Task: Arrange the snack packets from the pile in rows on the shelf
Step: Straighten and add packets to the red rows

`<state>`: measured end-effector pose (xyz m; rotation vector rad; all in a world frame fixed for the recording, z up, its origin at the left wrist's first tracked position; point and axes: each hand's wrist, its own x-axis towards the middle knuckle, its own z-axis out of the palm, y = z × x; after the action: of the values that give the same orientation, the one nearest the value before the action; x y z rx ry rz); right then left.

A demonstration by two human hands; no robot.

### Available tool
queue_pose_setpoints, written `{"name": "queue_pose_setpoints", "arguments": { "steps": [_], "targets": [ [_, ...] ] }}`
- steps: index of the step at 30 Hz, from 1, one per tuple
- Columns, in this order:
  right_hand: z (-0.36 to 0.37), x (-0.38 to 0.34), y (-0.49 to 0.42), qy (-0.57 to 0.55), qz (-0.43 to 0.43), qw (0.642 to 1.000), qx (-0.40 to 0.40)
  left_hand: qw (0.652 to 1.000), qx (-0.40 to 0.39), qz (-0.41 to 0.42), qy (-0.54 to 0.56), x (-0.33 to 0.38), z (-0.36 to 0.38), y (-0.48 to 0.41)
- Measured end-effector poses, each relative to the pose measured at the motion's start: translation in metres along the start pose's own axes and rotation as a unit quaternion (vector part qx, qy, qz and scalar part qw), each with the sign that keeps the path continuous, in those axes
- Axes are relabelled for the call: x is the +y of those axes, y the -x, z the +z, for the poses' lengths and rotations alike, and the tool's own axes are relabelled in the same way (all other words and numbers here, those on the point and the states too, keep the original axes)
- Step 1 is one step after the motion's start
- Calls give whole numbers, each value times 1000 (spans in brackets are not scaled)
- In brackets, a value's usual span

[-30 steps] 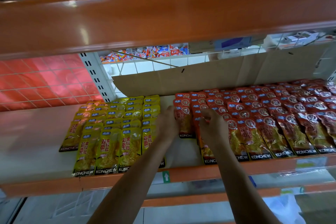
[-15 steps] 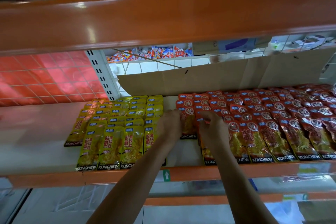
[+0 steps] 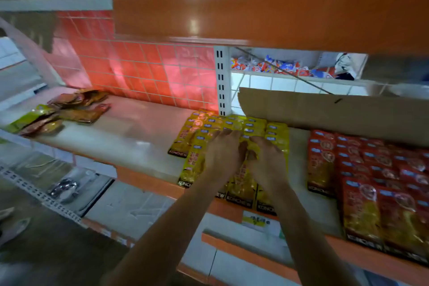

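We see a wall of orange-red square tiles (image 3: 144, 69) behind the white shelf board with an orange front edge (image 3: 139, 127). Overhead, a shiny orange metal beam (image 3: 267, 14) catches light; a white slotted upright (image 3: 220, 81) stands under it. A brown cardboard sheet (image 3: 325, 111) stands before white wire mesh (image 3: 271, 82).

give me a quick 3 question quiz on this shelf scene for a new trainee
1. True or false: the loose pile lies at the left end of the shelf, apart from the rows.
2. Fill in: the sheet standing behind the yellow packets and red packets is made of ____.
3. The left hand and right hand are both on: A) the red packets B) the yellow packets C) the loose pile.
Key: 1 true; 2 cardboard; 3 B.
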<state>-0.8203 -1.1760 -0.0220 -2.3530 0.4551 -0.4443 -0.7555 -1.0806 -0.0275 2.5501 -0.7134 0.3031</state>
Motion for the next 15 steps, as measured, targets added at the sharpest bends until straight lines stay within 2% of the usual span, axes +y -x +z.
{"name": "queue_pose_setpoints", "arguments": {
  "steps": [3,7,15],
  "targets": [
    [38,-32,-11,7,-29,999,-36,999,19,-32,-25,-48,-19,0],
    [99,-80,-29,23,-64,994,-80,993,1,-90,-82,-120,-46,-5],
    [229,-195,-63,17,-144,980,-138,980,22,-169,-104,-284,-105,-19]
  ]
}}
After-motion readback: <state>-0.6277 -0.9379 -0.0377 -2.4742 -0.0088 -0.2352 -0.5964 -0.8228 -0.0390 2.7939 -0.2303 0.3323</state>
